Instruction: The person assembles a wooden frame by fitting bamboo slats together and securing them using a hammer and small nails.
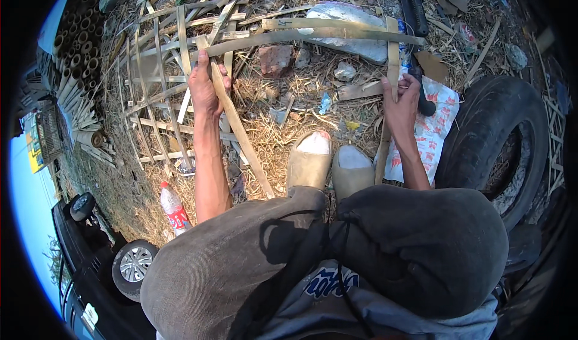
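My left hand (206, 93) is closed around a flat bamboo strip (244, 138), its thumb pointing up along it. That strip slants down toward my feet. Fingers of my right hand (402, 110) pinch an upright bamboo strip (393, 54). A long bamboo strip (325, 34) runs crosswise between the two, meeting the left strip above my left hand and crossing the upright one at the right. To the left, an open lattice of bamboo strips (158, 81) lies on the ground, partly behind my left hand and forearm.
Beyond the crosswise strip lie a pale stone slab (343, 12) and a reddish brick piece (276, 61). A tyre (481, 135) and a printed sheet (444, 102) are at the right. A plastic bottle (173, 206) stands left, near a dark vehicle's wheel (133, 266).
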`<move>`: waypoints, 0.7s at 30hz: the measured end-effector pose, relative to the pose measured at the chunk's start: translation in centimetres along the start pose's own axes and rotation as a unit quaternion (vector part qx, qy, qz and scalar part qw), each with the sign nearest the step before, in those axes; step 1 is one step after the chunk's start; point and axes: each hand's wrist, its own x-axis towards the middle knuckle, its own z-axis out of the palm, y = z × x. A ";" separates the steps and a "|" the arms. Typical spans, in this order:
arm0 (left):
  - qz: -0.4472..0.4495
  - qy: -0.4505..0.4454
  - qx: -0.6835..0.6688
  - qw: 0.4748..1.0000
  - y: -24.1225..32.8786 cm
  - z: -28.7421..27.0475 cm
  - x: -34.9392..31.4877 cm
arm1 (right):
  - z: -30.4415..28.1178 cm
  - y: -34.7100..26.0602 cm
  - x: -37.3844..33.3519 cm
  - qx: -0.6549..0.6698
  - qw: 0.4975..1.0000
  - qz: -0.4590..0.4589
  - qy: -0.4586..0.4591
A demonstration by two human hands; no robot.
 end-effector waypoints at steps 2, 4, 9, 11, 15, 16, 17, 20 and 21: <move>-0.010 -0.003 0.016 1.000 0.0 -1.1 -0.1 | -0.6 -1.1 0.6 0.107 0.962 0.145 -0.203; -0.020 -0.009 0.031 0.999 -0.5 -1.7 -0.1 | 0.9 1.1 1.3 0.083 0.977 0.089 -0.176; -0.017 0.028 0.024 0.999 0.4 -2.4 -0.3 | 1.1 2.1 5.3 0.276 0.919 0.219 -0.177; -0.013 0.036 0.010 0.999 0.6 -3.1 -0.3 | 0.8 1.8 6.4 0.319 0.902 0.223 -0.186; -0.011 0.051 -0.007 0.999 1.1 -4.9 -0.4 | 2.2 1.1 8.8 0.211 0.932 0.215 -0.203; -0.011 0.052 -0.008 0.999 1.3 -5.1 -0.5 | 2.8 1.1 9.7 0.217 0.954 0.148 -0.147; -0.017 0.045 -0.002 0.999 1.6 -5.7 -0.7 | 3.2 0.4 10.1 0.224 0.967 0.081 -0.090; -0.031 0.036 0.004 0.999 2.1 -6.9 -0.9 | 2.8 -1.1 11.6 0.208 0.968 0.040 -0.131; -0.030 0.042 -0.006 0.999 2.1 -7.1 -1.0 | 2.8 -0.9 11.9 0.242 0.957 0.056 -0.147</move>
